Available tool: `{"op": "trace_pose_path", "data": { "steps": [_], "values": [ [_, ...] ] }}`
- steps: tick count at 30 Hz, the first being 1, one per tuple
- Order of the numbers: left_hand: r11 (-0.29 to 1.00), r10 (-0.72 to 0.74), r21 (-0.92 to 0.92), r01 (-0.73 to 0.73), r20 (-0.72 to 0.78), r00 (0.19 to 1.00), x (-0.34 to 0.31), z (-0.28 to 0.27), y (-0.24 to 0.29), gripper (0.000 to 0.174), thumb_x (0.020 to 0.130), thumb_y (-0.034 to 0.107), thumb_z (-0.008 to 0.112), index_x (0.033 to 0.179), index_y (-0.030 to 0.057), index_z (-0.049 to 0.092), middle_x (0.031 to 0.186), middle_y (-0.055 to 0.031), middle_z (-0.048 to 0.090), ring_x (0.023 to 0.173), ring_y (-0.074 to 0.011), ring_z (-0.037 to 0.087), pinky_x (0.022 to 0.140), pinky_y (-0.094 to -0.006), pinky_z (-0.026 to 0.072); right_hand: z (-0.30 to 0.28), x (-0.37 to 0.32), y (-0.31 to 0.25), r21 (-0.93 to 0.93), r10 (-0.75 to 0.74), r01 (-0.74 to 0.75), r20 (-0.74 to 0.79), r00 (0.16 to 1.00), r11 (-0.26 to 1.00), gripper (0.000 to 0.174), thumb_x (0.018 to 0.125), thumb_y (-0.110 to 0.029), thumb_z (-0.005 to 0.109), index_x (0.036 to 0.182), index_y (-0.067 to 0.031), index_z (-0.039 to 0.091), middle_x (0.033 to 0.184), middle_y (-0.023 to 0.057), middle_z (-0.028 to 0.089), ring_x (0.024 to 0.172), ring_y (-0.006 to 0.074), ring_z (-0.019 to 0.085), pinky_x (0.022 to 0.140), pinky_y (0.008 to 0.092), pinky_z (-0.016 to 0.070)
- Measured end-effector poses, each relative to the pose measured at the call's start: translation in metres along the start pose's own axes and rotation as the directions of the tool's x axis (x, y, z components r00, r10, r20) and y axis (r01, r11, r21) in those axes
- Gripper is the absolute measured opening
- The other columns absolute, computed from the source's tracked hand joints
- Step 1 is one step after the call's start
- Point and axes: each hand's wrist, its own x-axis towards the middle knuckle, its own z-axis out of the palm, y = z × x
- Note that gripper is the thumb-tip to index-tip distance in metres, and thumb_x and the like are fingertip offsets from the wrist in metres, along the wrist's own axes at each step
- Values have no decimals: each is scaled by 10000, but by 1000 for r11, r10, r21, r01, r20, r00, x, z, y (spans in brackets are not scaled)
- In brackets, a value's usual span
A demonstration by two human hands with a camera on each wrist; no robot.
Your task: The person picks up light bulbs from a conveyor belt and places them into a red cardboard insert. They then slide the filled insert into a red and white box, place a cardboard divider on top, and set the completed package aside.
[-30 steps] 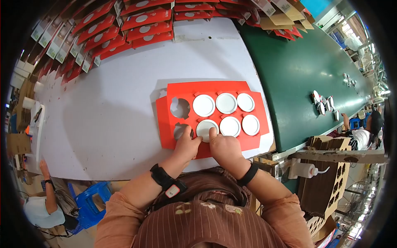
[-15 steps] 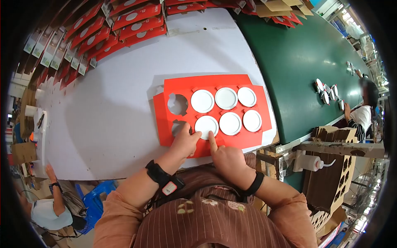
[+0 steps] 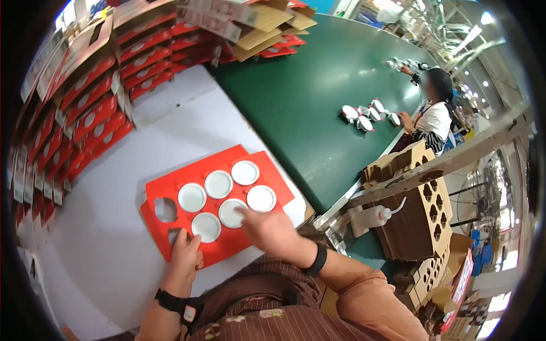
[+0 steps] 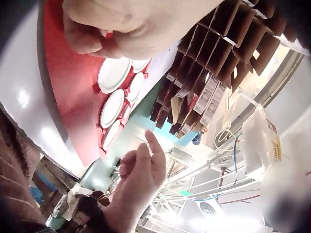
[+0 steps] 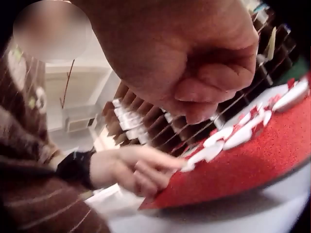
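Note:
A flat red card sheet [image 3: 170, 189] with round cutouts lies on the white table in the head view. Several white round lids [image 3: 219, 184] sit in its cutouts in two rows; the two cutouts at the left end hold none. My left hand [image 3: 185, 257] pinches the sheet's near left part by the lower vacant cutout, with its thumb at the rim of the closest lid [image 3: 206, 227]. Blurred, my right hand [image 3: 274, 232] hovers over the sheet's near right side, overlapping a middle lid. In the left wrist view this right hand [image 4: 141, 182] has its index finger extended and holds nothing.
Stacked red and brown cartons [image 3: 94, 113] line the back left. On the green table [image 3: 318, 142] lies a cluster of white lids [image 3: 364, 113], near another person [image 3: 435, 116]. At right are a squeeze bottle [image 3: 372, 216], a metal rail [image 3: 432, 170] and brown cardboard inserts [image 3: 404, 227].
My right hand has drawn off the near lid and moved rightward over the sheet. The left hand stays at the sheet's left end. The head view has turned to the right.

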Motion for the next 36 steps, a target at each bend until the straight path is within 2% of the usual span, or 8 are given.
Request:
{"op": "trace_pose_path", "data": {
  "steps": [3,6,13,17,21,27,29,36],
  "values": [
    [999,12,-31,-12,5,1000,12,3,5,228,923,121,476,1114,153,356,569,3,364,335,-94,321,324,-271,280,-21,35,65,205,347,-307,-204,916,930,261,803,-136,579,1053,-61,594,702,163,617,644,349,609,571,434,485],
    [999,38,-39,-37,19,999,23,6,9,212,924,100,457,1101,153,351,589,-6,376,336,-96,321,320,-274,284,-14,57,182,483,651,-484,-276,707,730,293,820,-155,558,1084,-33,592,797,170,641,787,276,647,709,362,503],
    [998,-60,-15,61,97,994,32,-7,12,268,903,48,445,1129,148,340,617,-36,412,352,-108,375,314,-290,310,-54,60,366,336,795,-783,-523,307,524,399,783,-216,600,1105,20,602,988,222,644,943,346,619,834,399,480],
    [994,-102,-18,105,111,989,33,-11,15,303,894,37,448,1157,128,329,658,-59,449,367,-120,411,324,-296,339,-97,73,396,70,730,-890,-603,322,451,540,785,-296,625,1216,15,531,1148,237,577,1059,386,552,925,430,431],
    [994,-97,-45,101,84,992,19,0,34,325,870,51,576,838,157,270,635,-1,350,341,-97,357,302,-243,281,-120,87,431,-54,797,-929,-496,344,366,635,764,-334,633,1293,-26,466,1284,217,496,1179,382,466,987,416,377],
    [998,-68,3,68,96,993,19,-2,36,284,877,43,549,848,152,289,679,-5,341,351,-92,351,307,-243,274,-124,94,460,-260,842,-900,-334,424,350,466,706,-347,659,1001,14,664,939,198,671,896,307,652,850,384,471],
    [994,-107,1,107,100,989,17,0,37,275,880,37,534,838,153,289,662,-3,340,354,-94,352,308,-244,283,-131,100,470,-251,908,-877,18,419,410,508,667,-383,696,948,39,666,930,219,666,850,312,660,752,372,510],
    [998,-63,-15,64,56,996,17,-1,25,273,891,42,529,833,156,288,615,-3,344,347,-100,355,299,-247,294,-117,103,415,-217,853,-837,-36,521,502,419,611,-296,759,891,3,672,950,198,662,879,328,646,787,388,513]
  ]
}}
